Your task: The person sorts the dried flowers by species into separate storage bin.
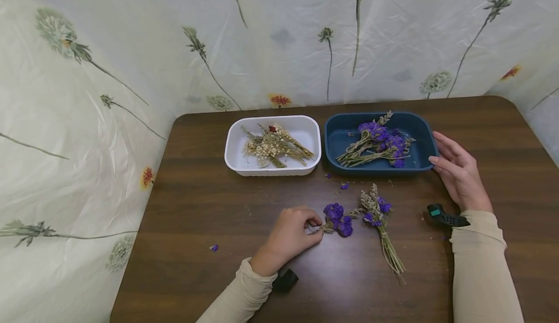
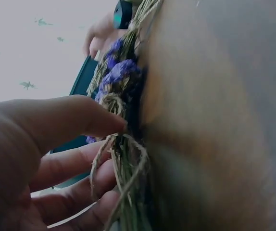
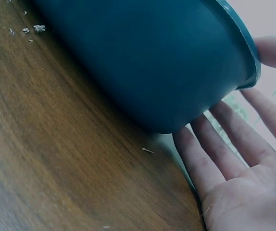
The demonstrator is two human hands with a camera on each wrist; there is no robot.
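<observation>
My left hand is over the front middle of the table, its thumb and fingers pinching a bunch of dried purple flowers at its twine-tied stems. In the left wrist view the twine bow shows right by the thumb. The stem ends are hidden by the hand in the head view. At the right end of the dark blue tray is my right hand, thumb at the rim and nearly straight fingers touching the end wall. Inside that tray lie tied purple bunches.
Another tied bunch with purple blooms and grey-green spikes lies right of the left hand's bunch. A white tray with cream dried flowers stands left of the blue one. Loose purple petals dot the table. A patterned curtain hangs behind.
</observation>
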